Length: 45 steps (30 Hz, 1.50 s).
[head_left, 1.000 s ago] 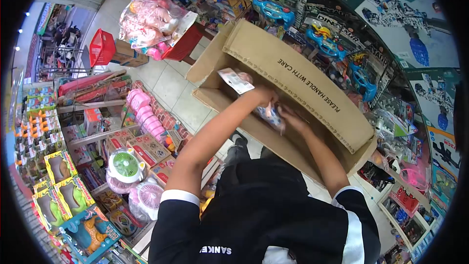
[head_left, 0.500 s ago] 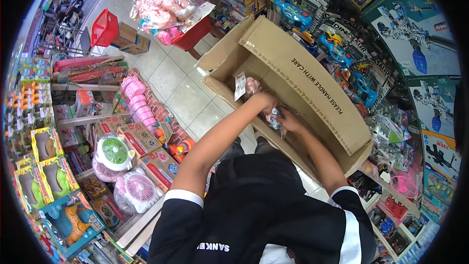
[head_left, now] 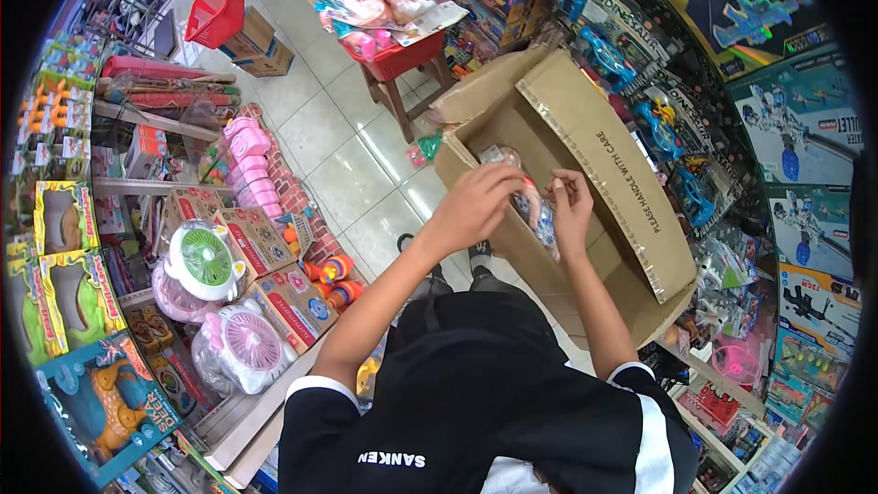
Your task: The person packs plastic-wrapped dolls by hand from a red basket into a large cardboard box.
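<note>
A doll in clear plastic wrapping (head_left: pixel 546 227), with blue patterned clothing, lies inside the long cardboard box (head_left: pixel 631 210). My left hand (head_left: pixel 476 201) is over the near left side of the box, beside the doll, its fingers stretched forward and partly covering the doll's upper part. On the other side of the doll, my right hand (head_left: pixel 572 210) is raised with loosely bent fingers and the thumb apart from them. Nothing shows in either hand. Part of the doll is hidden behind my left fingers.
A red basket of bagged dolls (head_left: pixel 402 57) sits on a wooden stool beyond the box. Toy shelves line the right side. At left are boxed toys, a green fan (head_left: pixel 208 261) and a pink fan (head_left: pixel 249 348). A red basket (head_left: pixel 216 11) stands farther off.
Both hands have come up from the doll inside the box and moved apart, leaving the doll lying there. The camera view has shifted, so the box appears farther right.
</note>
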Available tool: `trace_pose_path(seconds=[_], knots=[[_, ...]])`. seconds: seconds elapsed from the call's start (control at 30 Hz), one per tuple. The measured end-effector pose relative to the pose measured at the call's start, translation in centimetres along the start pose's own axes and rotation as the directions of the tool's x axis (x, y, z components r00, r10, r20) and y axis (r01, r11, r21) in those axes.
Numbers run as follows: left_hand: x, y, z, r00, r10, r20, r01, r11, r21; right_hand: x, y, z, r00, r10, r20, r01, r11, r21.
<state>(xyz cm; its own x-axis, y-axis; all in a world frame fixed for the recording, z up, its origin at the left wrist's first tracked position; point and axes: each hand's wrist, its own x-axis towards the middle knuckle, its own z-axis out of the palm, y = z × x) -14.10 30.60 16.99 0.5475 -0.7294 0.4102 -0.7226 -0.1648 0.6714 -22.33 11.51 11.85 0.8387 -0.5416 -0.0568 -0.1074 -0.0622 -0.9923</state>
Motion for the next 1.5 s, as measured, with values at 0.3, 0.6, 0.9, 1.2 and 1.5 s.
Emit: trace_pose_path(seconds=[0.3,0.6,0.9,1.2,1.5], knots=[[-27.8,-14.6,0.4,0.652,-0.758,-0.011,0.751,0.648,-0.129,-4.5,5.1,15.1,0.836,0.011,0.548,0.098,0.981,-0.169],[-61.8,-20.2,9.3,0.200,-0.831,0.519,0.853,0.409,0.326,-7.1,28.3,6.3,0.668,0.738,-0.089,-0.370,0.227,-0.901],[-59.8,-22.4,5.0,-0.023,-0.823,0.567,0.465,-0.511,-0.723,-1.2,25.3,14.4,0.345,0.937,-0.057,-0.273,0.042,-0.961],[-38.2,-35.7,-14.4,-0.061,-0.990,0.130,0.807,-0.126,-0.578,14.8,28.4,34.5,0.778,0.560,0.285,-0.312,0.737,-0.599],[-14.4,-46.2,-24.8,0.519,-0.819,-0.243,0.727,0.573,-0.379,27.3,15.9,36.2,0.796,0.460,-0.394,-0.370,0.884,0.284]])
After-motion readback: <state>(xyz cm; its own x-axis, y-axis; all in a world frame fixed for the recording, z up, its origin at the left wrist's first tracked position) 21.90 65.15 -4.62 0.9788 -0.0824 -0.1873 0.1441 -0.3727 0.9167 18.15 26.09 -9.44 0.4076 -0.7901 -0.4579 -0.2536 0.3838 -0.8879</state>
